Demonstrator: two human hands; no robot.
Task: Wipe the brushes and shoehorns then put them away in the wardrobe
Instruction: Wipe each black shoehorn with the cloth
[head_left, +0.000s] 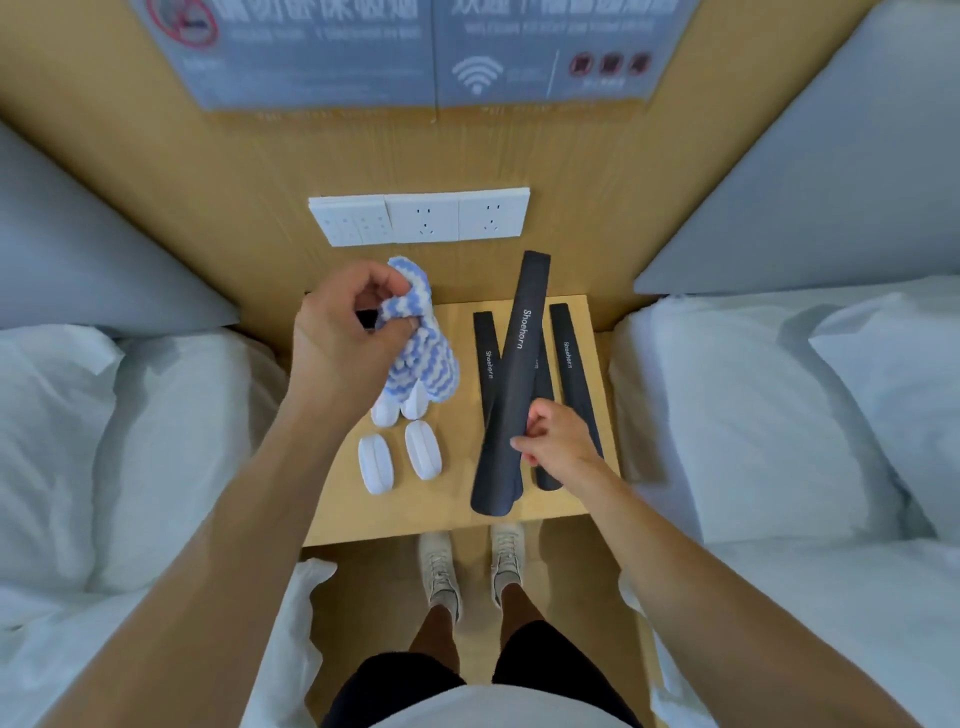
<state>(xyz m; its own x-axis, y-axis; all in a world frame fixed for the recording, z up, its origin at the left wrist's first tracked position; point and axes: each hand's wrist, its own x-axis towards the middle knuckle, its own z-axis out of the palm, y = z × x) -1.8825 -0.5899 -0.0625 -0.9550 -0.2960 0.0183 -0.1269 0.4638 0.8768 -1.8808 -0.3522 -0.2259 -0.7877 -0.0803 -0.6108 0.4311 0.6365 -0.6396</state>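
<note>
My right hand (553, 436) grips a long black shoehorn (519, 364) near its wide end and holds it lifted above the wooden nightstand (457, 504). Three more black shoehorns lie on the nightstand under and beside it, one at the left (487, 358), one at the right (571, 364), one mostly hidden. My left hand (343, 332) pinches a blue-and-white striped cloth (421, 358) that hangs over the left side of the nightstand. Several small white brushes (375, 464) lie below the cloth, two of them partly covered by it.
White beds with pillows flank the nightstand on the left (130, 441) and right (779, 415). A white socket panel (421, 218) sits on the wooden wall behind. My feet in pale shoes (472, 566) stand on the floor in front.
</note>
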